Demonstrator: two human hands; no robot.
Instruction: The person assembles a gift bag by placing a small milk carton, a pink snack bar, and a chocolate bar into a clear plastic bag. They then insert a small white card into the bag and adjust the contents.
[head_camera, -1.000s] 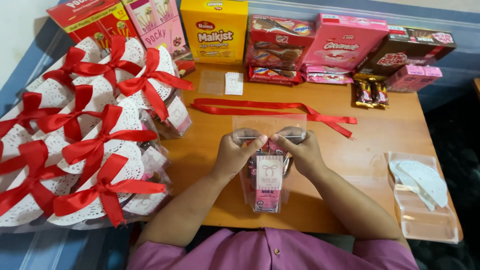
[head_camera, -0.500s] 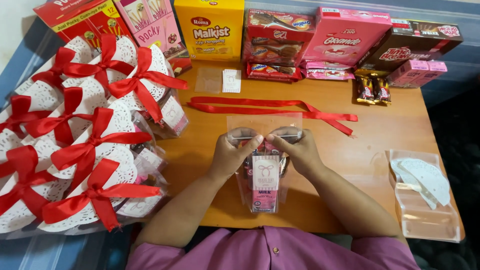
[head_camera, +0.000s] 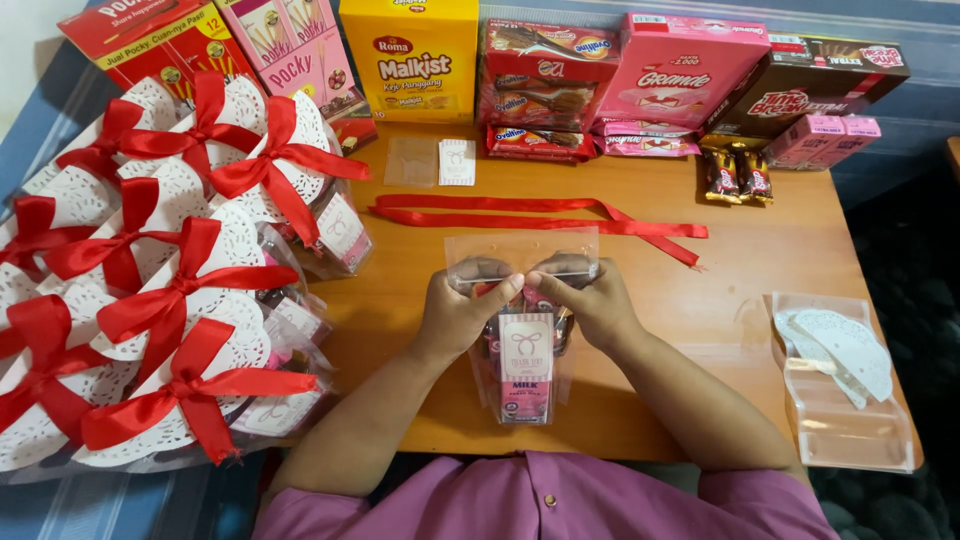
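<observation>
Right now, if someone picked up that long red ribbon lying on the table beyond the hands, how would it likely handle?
The red ribbon lies flat in loose, doubled strands on the wooden table, so it would probably droop limply from wherever it is pinched. It looks thin and satiny, so likely very light and somewhat slippery. Pushed, it would likely bunch or slide rather than roll.

Probably home gift-packing table (head_camera: 760, 250)
</observation>
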